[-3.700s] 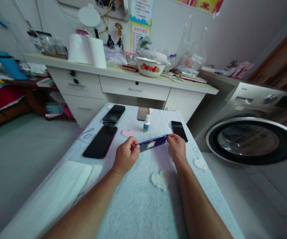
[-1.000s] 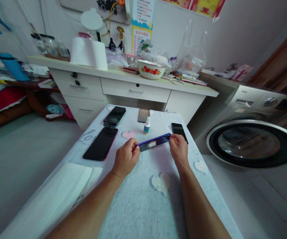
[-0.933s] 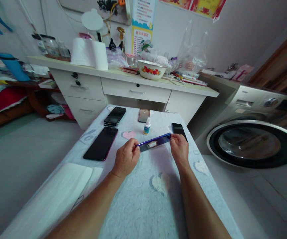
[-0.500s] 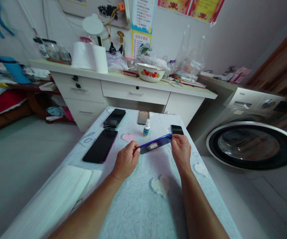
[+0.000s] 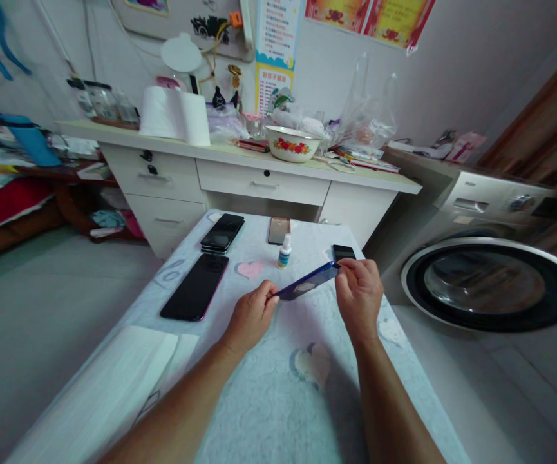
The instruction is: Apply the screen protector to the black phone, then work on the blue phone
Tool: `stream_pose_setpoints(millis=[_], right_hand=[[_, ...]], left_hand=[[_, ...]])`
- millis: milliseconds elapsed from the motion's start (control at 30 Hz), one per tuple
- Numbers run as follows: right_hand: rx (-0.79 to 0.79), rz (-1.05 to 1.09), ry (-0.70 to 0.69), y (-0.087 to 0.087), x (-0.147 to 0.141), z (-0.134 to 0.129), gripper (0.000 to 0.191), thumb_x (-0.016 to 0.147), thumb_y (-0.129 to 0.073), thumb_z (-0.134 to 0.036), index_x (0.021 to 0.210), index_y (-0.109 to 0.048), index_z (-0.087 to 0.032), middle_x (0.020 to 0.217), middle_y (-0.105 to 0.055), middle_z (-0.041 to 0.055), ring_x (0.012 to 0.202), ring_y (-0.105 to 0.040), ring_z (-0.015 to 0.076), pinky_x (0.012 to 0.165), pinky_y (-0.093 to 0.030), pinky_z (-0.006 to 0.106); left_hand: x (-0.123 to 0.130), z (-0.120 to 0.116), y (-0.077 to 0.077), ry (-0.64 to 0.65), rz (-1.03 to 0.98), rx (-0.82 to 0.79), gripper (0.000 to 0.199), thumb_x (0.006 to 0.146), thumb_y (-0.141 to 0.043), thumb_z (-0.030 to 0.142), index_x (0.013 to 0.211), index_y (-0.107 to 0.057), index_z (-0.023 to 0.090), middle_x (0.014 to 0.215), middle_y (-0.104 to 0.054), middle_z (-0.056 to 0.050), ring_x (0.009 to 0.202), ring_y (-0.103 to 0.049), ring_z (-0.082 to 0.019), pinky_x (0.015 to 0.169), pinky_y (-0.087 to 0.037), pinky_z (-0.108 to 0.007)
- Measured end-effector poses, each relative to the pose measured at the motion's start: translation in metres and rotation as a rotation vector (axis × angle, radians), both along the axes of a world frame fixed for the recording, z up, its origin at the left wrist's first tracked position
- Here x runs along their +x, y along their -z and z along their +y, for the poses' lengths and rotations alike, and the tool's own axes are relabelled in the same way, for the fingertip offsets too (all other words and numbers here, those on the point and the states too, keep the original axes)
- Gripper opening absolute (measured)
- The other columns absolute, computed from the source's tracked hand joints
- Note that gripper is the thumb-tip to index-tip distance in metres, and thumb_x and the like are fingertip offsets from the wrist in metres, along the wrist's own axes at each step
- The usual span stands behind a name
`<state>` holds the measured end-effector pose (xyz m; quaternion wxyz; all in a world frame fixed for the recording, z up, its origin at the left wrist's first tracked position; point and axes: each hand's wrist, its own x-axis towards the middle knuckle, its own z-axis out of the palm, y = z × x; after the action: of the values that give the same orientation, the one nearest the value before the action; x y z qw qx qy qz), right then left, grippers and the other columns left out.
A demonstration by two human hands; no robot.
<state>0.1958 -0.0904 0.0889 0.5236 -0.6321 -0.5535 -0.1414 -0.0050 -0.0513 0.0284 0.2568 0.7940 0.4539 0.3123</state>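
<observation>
A blue phone (image 5: 308, 281) is held up over the tabletop (image 5: 268, 399), tilted, its right end higher than its left. The left hand (image 5: 252, 316) pinches the lower end between thumb and fingers; the right hand (image 5: 359, 293) grips the raised end the same way. Just beyond the blue phone stands a small white-capped bottle (image 5: 284, 251), upright, with a brown-edged phone-shaped item (image 5: 279, 231) lying behind it. A dark phone (image 5: 344, 252) lies beyond the right hand, partly hidden by it. Over on the left lie a large black phone (image 5: 195, 287) with a pinkish edge and, near its far end, a stack of phones (image 5: 223, 232). Folded white cloth or paper, I cannot tell which, covers the near left edge. Farther off, a flowered bowl (image 5: 292, 143) sits on a white desk (image 5: 263, 183), and a washing machine (image 5: 488, 251) stands to the right.
</observation>
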Motion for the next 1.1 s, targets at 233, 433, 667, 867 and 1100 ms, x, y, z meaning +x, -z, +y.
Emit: stream_pose_setpoints(millis=[233, 433, 667, 867, 1100], right_hand=[[0.039, -0.058, -0.062, -0.007, -0.015, -0.005, 0.014, 0.081, -0.055, -0.016, 0.09, -0.066, -0.019, 0.085, -0.054, 0.0029, 0.077, -0.056, 0.0168, 0.072, -0.047, 0.031], [0.076, -0.103, -0.136, -0.005, -0.031, -0.008, 0.017, 0.084, -0.054, -0.014, 0.095, -0.064, -0.02, 0.086, -0.052, 0.003, 0.079, -0.055, 0.0159, 0.072, -0.049, 0.031], [0.101, -0.162, -0.165, -0.005, -0.044, -0.012, 0.019, 0.085, -0.053, -0.011, 0.099, -0.062, -0.021, 0.087, -0.05, 0.0031, 0.077, -0.055, 0.0146, 0.066, -0.05, 0.028], [0.09, -0.159, -0.206, -0.004, -0.054, -0.015, 0.021, 0.085, -0.052, -0.01, 0.1, -0.062, -0.021, 0.087, -0.049, 0.0028, 0.077, -0.055, 0.0137, 0.066, -0.051, 0.026], [0.107, -0.166, -0.217, -0.002, -0.063, -0.018, 0.022, 0.084, -0.053, -0.009, 0.102, -0.061, -0.021, 0.088, -0.049, 0.0029, 0.078, -0.055, 0.0132, 0.065, -0.052, 0.025]], left_hand=[[0.0, 0.0, 0.003, -0.027, 0.086, 0.129, 0.007, 0.086, -0.046, 0.018, 0.087, -0.052, 0.021, 0.09, -0.06, -0.003, 0.088, -0.058, -0.018, 0.075, -0.044, -0.029], [-0.004, 0.003, 0.006, -0.075, 0.119, 0.176, 0.01, 0.083, -0.051, 0.014, 0.088, -0.057, 0.02, 0.093, -0.06, -0.004, 0.093, -0.056, -0.02, 0.081, -0.046, -0.033], [-0.004, -0.004, -0.005, -0.102, 0.028, 0.283, 0.017, 0.078, -0.055, 0.013, 0.094, -0.056, 0.019, 0.094, -0.06, -0.004, 0.091, -0.057, -0.02, 0.08, -0.048, -0.033], [-0.005, -0.019, -0.025, -0.112, -0.231, 0.549, 0.034, 0.079, -0.059, 0.017, 0.111, -0.05, 0.017, 0.099, -0.058, -0.005, 0.078, -0.054, -0.014, 0.074, -0.05, -0.029], [-0.007, -0.024, -0.03, -0.101, -0.272, 0.604, 0.026, 0.084, -0.057, 0.02, 0.109, -0.053, 0.018, 0.098, -0.06, -0.006, 0.086, -0.058, -0.015, 0.072, -0.052, -0.026]])
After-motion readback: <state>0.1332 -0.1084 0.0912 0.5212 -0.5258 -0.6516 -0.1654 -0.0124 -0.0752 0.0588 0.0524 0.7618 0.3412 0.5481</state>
